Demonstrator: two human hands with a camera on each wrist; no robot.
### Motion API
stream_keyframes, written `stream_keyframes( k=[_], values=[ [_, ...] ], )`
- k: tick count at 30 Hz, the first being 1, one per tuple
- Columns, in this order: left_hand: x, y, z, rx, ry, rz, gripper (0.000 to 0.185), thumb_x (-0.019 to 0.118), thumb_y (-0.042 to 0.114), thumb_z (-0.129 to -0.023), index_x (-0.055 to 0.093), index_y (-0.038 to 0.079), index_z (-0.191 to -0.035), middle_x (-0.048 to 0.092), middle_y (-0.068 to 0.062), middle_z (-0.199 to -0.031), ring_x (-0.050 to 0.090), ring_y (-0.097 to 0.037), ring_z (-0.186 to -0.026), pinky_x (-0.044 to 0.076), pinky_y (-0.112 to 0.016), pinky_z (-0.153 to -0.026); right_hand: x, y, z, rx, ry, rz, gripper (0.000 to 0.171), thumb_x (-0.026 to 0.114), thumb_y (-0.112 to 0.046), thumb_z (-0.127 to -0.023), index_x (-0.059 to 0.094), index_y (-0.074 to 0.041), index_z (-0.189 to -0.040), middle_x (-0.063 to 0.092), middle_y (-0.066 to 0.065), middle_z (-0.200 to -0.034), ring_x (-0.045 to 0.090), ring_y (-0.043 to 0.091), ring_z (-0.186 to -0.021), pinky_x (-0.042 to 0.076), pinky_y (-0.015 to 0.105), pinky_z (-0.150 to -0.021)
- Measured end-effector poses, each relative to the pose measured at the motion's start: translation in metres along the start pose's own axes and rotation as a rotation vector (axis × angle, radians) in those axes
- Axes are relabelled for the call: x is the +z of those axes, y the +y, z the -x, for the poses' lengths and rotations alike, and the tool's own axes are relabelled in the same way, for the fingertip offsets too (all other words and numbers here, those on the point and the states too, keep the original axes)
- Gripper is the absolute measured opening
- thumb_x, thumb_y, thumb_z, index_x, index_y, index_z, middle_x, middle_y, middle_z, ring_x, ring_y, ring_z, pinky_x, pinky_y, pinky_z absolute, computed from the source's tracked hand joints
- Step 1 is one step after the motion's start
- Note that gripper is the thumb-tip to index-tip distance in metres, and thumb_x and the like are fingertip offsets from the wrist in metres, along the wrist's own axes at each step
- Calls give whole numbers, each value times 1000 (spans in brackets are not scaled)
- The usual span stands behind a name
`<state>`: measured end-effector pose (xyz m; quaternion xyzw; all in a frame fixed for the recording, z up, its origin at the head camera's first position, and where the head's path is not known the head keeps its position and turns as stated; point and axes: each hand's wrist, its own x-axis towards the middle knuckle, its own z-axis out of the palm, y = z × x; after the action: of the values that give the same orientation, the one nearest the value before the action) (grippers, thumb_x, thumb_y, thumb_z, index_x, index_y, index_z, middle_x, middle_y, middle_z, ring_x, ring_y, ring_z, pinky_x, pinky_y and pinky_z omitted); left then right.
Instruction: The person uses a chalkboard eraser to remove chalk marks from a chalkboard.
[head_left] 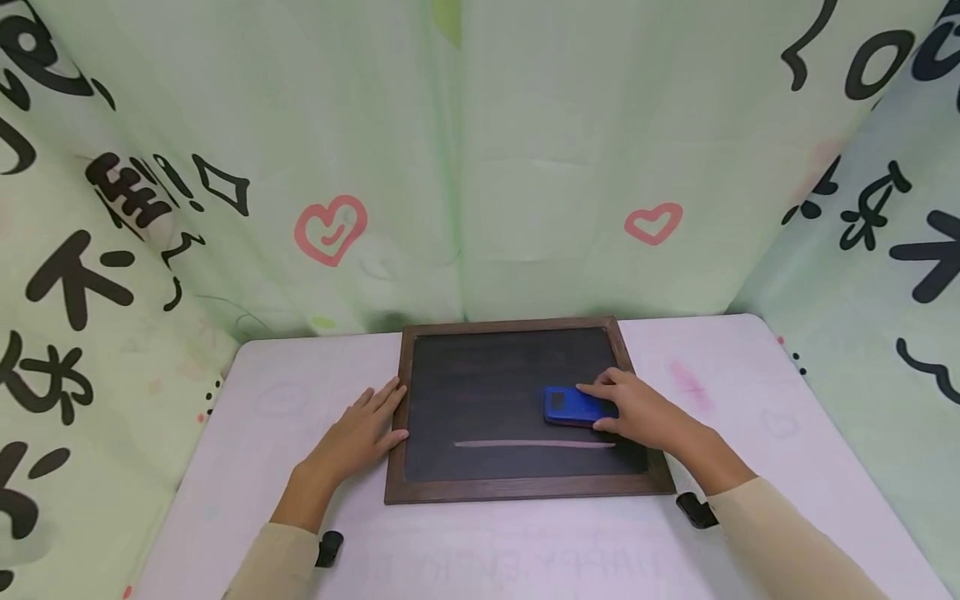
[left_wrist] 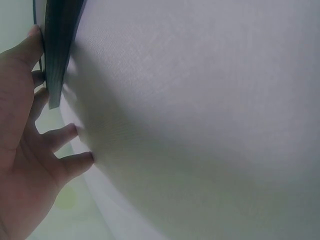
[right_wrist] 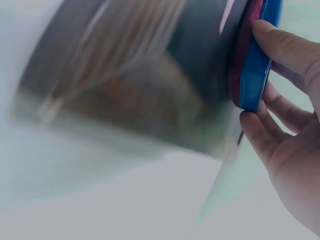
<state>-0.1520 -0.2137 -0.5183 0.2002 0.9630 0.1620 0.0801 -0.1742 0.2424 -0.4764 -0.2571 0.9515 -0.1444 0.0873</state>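
Blue eraser (head_left: 573,407) sits pressed flat on the dark slate of my chalkboard (head_left: 480,392), toward its right half, just above a pale chalk line (head_left: 534,444) that runs across the lower part of the board. I have my right hand (head_left: 637,410) wrapped over the eraser from the right, thumb on its near edge and fingers curled along the far edge; from the right wrist view I see the blue body pinched between thumb and fingertips (right_wrist: 280,42), with a red pad underneath it against the board.

I keep my left hand (head_left: 360,433) flat and relaxed on the table (head_left: 750,417), fingers straight, its fingertips and thumb touching the wooden frame (head_left: 396,442) at the board's left edge. The left wrist view shows the same: fingers spread against the frame's side, gripping nothing.

The board lies flat in the middle of the pale table, close to the green printed cloth backdrop (head_left: 525,167).
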Motion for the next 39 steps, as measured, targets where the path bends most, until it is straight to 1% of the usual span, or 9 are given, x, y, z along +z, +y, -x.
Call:
stream_keyframes(
  k=[4, 9, 14, 21, 27, 35, 39],
  values=[
    [0, 1, 0, -1, 1, -4, 75, 62, 42, -103, 31, 12, -164, 24, -8, -172, 29, -51, -151, 32, -67, -119, -3, 12, 10, 27, 8, -3, 62, 84, -24, -87, 63, -5, -142, 60, 18, -123, 60, 33, -111, 56, 51, -94],
    [0, 2, 0, -3, 5, 1, 74, 61, 42, -103, 31, 12, -164, 24, -8, -172, 29, -52, -151, 31, -68, -119, -7, 18, 16, 21, 18, -7, 61, 84, -23, -87, 63, -4, -141, 60, 18, -123, 60, 35, -111, 55, 52, -95],
    [0, 2, 1, 3, 8, -3, 74, 61, 43, -104, 31, 12, -164, 24, -8, -172, 30, -52, -151, 33, -70, -117, -6, 19, 16, 5, 37, -15, 60, 85, -23, -87, 64, -3, -140, 60, 18, -122, 60, 34, -109, 55, 52, -94],
    [0, 2, 1, 1, 7, -17, 74, 61, 43, -104, 31, 12, -164, 24, -8, -172, 31, -52, -150, 34, -70, -116, -2, 15, 10, -2, 39, -7, 61, 85, -23, -87, 64, -2, -140, 61, 19, -124, 60, 36, -112, 54, 54, -97],
    [0, 2, 1, -3, 5, -8, 74, 61, 43, -103, 31, 13, -164, 24, -7, -172, 31, -52, -151, 33, -71, -116, 1, 0, -3, -24, 10, 1, 61, 84, -25, -88, 64, -3, -141, 62, 18, -125, 60, 34, -111, 55, 52, -95],
    [0, 1, 0, -5, 9, -5, 74, 61, 42, -104, 31, 13, -164, 24, -7, -172, 30, -51, -151, 33, -72, -116, 6, -33, -30, -63, -32, -1, 61, 82, -26, -90, 62, -5, -143, 61, 16, -128, 58, 31, -111, 56, 47, -95],
    [1, 1, 0, -5, 9, -6, 74, 62, 42, -103, 31, 13, -164, 24, -7, -172, 30, -52, -151, 33, -71, -116, 9, -49, -45, -74, -56, 20, 62, 81, -29, -91, 60, -6, -145, 60, 15, -130, 58, 29, -111, 55, 45, -95]
  ],
)
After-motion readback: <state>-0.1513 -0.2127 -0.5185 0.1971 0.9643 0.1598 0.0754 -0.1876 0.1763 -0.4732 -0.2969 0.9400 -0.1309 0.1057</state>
